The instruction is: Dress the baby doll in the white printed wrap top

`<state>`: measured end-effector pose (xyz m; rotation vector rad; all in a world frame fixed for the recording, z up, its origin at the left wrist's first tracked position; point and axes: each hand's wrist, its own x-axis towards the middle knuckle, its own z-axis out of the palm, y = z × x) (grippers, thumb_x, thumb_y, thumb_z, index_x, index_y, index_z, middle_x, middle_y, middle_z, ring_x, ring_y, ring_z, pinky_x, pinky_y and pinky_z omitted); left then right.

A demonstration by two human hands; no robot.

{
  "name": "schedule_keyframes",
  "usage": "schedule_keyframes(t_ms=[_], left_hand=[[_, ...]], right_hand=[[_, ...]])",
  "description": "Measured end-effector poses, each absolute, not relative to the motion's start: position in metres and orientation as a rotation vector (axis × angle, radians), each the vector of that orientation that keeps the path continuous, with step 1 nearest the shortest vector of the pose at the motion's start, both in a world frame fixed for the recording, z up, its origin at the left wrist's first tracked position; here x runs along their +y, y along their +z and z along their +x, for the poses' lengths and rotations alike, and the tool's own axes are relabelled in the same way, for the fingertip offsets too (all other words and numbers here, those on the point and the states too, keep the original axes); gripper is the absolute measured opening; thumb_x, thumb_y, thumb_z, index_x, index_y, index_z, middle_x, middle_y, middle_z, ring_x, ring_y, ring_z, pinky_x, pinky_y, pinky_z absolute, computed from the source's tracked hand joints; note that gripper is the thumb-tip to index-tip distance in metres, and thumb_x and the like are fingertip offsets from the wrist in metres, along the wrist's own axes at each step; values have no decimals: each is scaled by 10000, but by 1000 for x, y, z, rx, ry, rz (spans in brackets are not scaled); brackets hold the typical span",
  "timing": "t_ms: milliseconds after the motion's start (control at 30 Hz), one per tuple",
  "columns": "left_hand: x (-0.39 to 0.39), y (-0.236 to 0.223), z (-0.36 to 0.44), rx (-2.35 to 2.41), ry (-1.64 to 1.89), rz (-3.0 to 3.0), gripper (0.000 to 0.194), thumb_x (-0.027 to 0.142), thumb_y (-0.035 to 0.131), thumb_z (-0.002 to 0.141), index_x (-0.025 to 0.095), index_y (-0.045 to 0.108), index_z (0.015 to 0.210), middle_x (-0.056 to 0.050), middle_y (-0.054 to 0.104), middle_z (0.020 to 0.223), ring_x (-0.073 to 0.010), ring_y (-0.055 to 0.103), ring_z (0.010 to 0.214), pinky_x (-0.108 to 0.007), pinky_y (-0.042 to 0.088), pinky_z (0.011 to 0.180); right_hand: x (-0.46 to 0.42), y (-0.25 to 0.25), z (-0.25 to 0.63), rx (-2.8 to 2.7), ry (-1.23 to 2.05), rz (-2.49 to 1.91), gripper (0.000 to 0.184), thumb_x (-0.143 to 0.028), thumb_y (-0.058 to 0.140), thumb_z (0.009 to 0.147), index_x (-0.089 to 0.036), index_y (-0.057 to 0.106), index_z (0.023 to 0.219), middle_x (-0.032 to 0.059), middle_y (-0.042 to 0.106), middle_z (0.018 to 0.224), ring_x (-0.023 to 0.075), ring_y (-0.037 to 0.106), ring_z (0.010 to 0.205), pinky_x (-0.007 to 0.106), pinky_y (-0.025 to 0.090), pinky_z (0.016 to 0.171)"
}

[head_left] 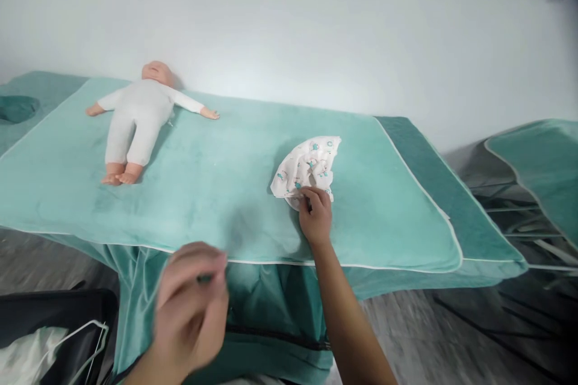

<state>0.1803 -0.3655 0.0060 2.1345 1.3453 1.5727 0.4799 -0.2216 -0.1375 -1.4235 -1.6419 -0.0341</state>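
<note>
A small white cloth piece (pixel 303 166) with teal and pink prints lies fan-shaped and creased on the teal mat, right of centre. At its lower edge, my right hand (pixel 315 213) is closed, thumb and fingers pinching the fabric. Its exact kind of garment cannot be made out. My left hand (pixel 192 298) is raised in front of the table's near edge, smeared by motion. Its fingers are curled, with the thumb against the fingertips, and nothing shows between them. A baby doll (pixel 141 111) in white lies on its back at the left, touched by neither hand.
The teal mat (pixel 253 123) with white piping covers a table against a white wall (pixel 289 42). Lower left stands a black container (pixel 58 307) with a hanger (pixel 97 328) and pale cloth. A rack (pixel 510 210) with teal fabric stands at the right.
</note>
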Motion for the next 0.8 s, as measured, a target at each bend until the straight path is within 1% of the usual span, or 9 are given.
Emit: schedule_keyframes(t_ms=[67, 133, 233, 300, 367, 467, 600, 700, 800], left_hand=[[-329, -23, 190, 1341, 1503, 2144, 335, 89, 581, 939, 317, 629, 1180, -45, 700, 1110, -218, 685, 1028, -415, 625, 861], [-297, -53, 203, 1338, 1351, 2179, 281, 129, 551, 977, 275, 616, 1209, -66, 696, 1150, -219, 681, 1081, -411, 608, 912], [-261, -86, 229, 1318, 1199, 2173, 261, 182, 529, 1004, 240, 607, 1246, -92, 689, 1214, -236, 647, 1161, -430, 570, 995], [-239, -96, 253, 1244, 1069, 2229, 281, 178, 526, 1000, 225, 623, 1260, -109, 678, 1257, -248, 623, 1195, -439, 534, 1044], [-218, -99, 279, 1226, 935, 2275, 329, 219, 605, 970, 211, 623, 1298, -139, 641, 1356, -292, 575, 1282, -472, 488, 1089], [-188, -99, 310, 1297, 802, 2297, 376, 295, 715, 913, 251, 644, 1280, -127, 601, 1450, -349, 526, 1342, -516, 446, 1063], [-162, -104, 318, 1270, 1005, 2025, 83, 275, 653, 952, 224, 698, 999, -97, 714, 1181, -284, 613, 1126, -423, 445, 958], [-153, -113, 306, 1152, 1276, 1586, 142, 337, 615, 975, 214, 669, 928, -46, 697, 923, -197, 601, 878, -315, 445, 812], [-152, -120, 293, 1098, 1508, 1130, 250, 452, 655, 944, 206, 639, 905, 8, 607, 797, -141, 536, 757, -251, 421, 723]], right_hand=[[-222, -138, 479, -1567, -82, -1455, 331, -111, 481, 931, -233, 703, 1145, 116, 675, 1190, 277, 597, 1156, 524, 486, 1031], [-221, -139, 478, -1474, -128, -1515, 332, -121, 484, 924, -230, 693, 1158, 136, 646, 1248, 298, 568, 1216, 562, 461, 1061], [-219, -139, 475, -1277, -178, -1608, 332, -241, 589, 925, -214, 638, 1252, 188, 550, 1407, 347, 493, 1349, 610, 422, 1106], [-218, -140, 474, -1173, -187, -1610, 457, -327, 657, 911, -183, 570, 1336, 238, 439, 1517, 376, 413, 1446, 622, 400, 1137], [-217, -140, 474, -1141, -190, -1582, 523, -359, 654, 926, -151, 515, 1385, 276, 365, 1565, 383, 346, 1507, 630, 364, 1174], [-217, -142, 475, -1151, -192, -1556, 468, -290, 560, 966, -145, 485, 1405, 280, 371, 1567, 361, 335, 1529, 636, 340, 1192], [-217, -144, 476, -1175, -162, -1569, 487, -168, 483, 918, -149, 484, 1405, 260, 419, 1551, 339, 387, 1506, 592, 415, 1145], [-215, -145, 477, -1162, -99, -1625, 519, -180, 530, 860, -172, 521, 1379, 215, 558, 1422, 333, 523, 1370, 554, 458, 1097], [-213, -143, 478, -1122, 8, -1698, 474, -277, 605, 851, -184, 584, 1315, 173, 648, 1256, 321, 615, 1156, 522, 489, 1018]])
